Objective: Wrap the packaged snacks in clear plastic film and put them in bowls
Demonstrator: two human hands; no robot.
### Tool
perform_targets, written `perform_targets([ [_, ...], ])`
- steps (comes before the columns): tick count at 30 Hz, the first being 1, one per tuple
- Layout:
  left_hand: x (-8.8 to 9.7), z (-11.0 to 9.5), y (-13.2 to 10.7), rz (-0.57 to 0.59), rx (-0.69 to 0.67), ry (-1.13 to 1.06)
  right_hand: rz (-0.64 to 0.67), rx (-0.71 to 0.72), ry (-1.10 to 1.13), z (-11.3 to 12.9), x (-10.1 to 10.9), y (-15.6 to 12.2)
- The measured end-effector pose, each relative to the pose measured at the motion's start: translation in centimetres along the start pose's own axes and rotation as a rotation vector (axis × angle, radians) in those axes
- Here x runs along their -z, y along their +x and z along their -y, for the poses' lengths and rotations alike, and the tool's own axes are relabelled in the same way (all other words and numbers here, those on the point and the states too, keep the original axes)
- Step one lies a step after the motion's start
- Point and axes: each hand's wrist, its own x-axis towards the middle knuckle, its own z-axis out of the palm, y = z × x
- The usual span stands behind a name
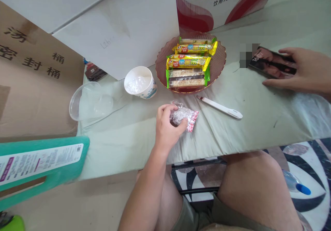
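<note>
The left forearm is rising from the bottom edge over the thigh, and the left hand [167, 125] is bending at the wrist, its fingers curling over the far side of a crumpled clear plastic wrapper [182, 114] and its thumb pressing the near side. It is grasping that wrapper, which is lying on the pale green tablecloth [116, 148] in front of the scalloped bowl [221, 60], its red-and-white striped end pointing right. The right hand [305, 68] is reaching in from the right edge and gripping a smartphone [271, 64], thumb running along the near side and fingers along the far side; the lit screen is showing a clock that seems to read 16:01.

Behind the bowl, a red-and-white carton [240, 5] is displaying "饮用纯净水" under larger red characters, cut off at the top. At left, a brown carton [33, 93] is bearing "汤" and "密封桶" in black. A white box [139, 30] is carrying faint handwriting, hard to make out. Yellow snack packets [188, 63] are lying in the bowl, showing Chinese lettering.
</note>
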Motion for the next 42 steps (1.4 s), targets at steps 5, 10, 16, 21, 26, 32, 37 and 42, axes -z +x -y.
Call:
perform_targets([
  [5, 0.0, 0.0, 0.0, 0.000, -0.001, -0.004, -0.003, 0.032, 0.017, 0.3, 0.2, -0.1],
  [10, 0.0, 0.1, 0.0, 0.003, 0.002, -0.011, 0.007, 0.024, 0.025, 0.6, 0.3, -0.2],
  [16, 0.0, 0.0, 0.1, 0.013, 0.001, -0.002, 0.019, -0.090, 0.013, 1.2, 0.4, -0.7],
  [21, 0.0, 0.0, 0.1, 0.012, 0.010, 0.000, -0.014, -0.040, 0.005, 0.6, 0.0, -0.6],
  [26, 0.0, 0.0, 0.1, 0.007, -0.001, -0.002, -0.014, -0.022, -0.037, 0.5, 0.1, -0.4],
  [32, 0.0, -0.1, 0.1, 0.005, -0.007, 0.007, -0.029, -0.013, -0.044, 0.4, 0.0, -0.4],
  [37, 0.0, -0.1, 0.1, 0.009, -0.005, 0.009, -0.016, -0.011, -0.045, 0.6, 0.0, -0.5],
  [42, -0.1, -0.1, 0.1, 0.008, -0.013, 0.010, -0.003, -0.055, -0.029, 1.1, 0.3, -0.8],
])
